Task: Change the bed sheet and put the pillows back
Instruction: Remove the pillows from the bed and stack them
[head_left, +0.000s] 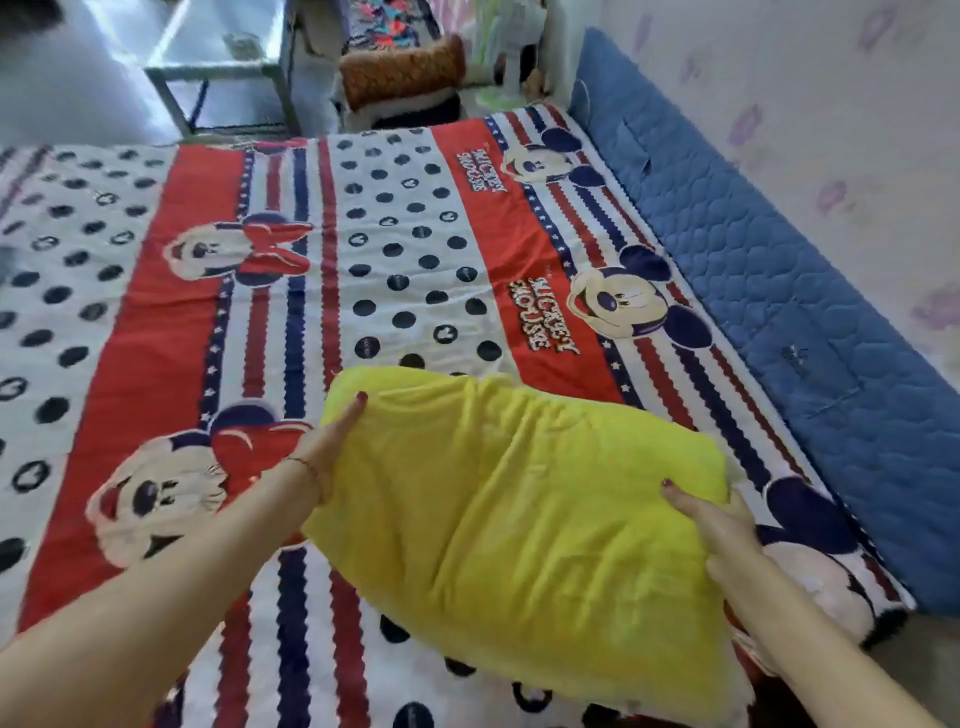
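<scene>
Bedroom, bed against patterned wall: Mickey Mouse bed sheet (363, 249), red, white and navy, spread flat. Blue quilted headboard pad (779, 291) along its right edge. Yellow pillow (519, 519) held above the sheet's near right part. Left hand (332, 441) grips its left end; right hand (722, 525) grips its right end. Glass table (218, 57) and orange cushion (405, 67) beyond.

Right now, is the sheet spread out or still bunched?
Spread. The cartoon-print sheet lies flat across the bed, its stripes and dots running straight, up to the blue padded panel.
</scene>
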